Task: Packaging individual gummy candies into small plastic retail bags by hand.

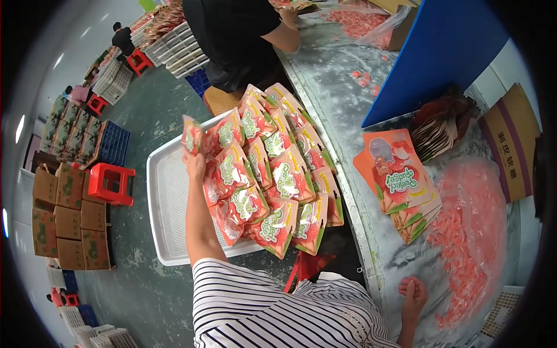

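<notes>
My left hand (196, 163) is closed on the lower end of a pink candy pouch (192, 132), held at the far left part of a white plastic tray (152, 191). Rows of filled pink and green candy pouches (288, 171) overlap across the tray's right part. Over the table at the lower right, my right hand (413, 290) has its fingers curled in; whether anything is inside them is hidden. Beside it spreads a pile of small pink wrapped candies (458, 272), partly under clear plastic film. Farther up lies a fanned stack of flat pouches (397, 171).
A blue panel (435, 58) stands on the metal table (336, 104), near a brown bundle of pouches (435, 130) and a cardboard piece (510, 145). Ahead, a person in black (238, 40) works. Cartons (69, 214) and a red stool (112, 184) stand left.
</notes>
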The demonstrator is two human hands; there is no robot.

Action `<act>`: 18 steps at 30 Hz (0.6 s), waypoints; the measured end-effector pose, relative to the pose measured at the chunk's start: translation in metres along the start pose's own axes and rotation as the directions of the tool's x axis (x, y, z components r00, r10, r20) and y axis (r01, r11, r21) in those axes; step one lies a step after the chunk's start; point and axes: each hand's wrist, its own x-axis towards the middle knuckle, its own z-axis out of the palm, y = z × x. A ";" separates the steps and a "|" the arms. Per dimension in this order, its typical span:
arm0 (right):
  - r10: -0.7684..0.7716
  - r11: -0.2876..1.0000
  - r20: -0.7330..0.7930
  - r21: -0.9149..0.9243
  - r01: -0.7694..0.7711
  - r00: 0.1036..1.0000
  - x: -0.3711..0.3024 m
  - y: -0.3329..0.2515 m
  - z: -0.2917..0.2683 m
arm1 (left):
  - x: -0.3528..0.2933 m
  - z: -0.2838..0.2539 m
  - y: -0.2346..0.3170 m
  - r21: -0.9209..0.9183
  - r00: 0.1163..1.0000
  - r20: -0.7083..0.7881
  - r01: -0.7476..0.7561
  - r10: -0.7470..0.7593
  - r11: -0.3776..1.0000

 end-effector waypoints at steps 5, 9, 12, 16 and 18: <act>0.006 0.999 0.020 -0.054 -0.005 1.000 0.002 -0.006 0.015 | -0.018 0.067 0.028 0.114 0.958 0.072 -0.285 0.279 0.952; -0.026 0.995 0.053 -0.091 0.031 0.998 0.013 -0.006 0.020 | -0.021 0.085 0.045 -0.208 0.893 0.126 -0.401 0.431 0.892; -0.131 0.974 0.134 -0.169 0.153 0.982 0.035 0.000 0.021 | 0.006 0.066 0.025 -0.349 0.857 0.220 -0.377 0.466 0.858; -0.039 0.999 0.005 0.030 0.038 0.999 0.069 0.015 0.022 | -0.006 0.056 0.060 -0.381 0.759 0.244 -0.498 0.604 0.779; 0.056 0.991 -0.040 0.126 -0.050 0.998 0.086 0.015 0.022 | -0.014 0.052 0.068 -0.514 0.759 0.240 -0.429 0.605 0.742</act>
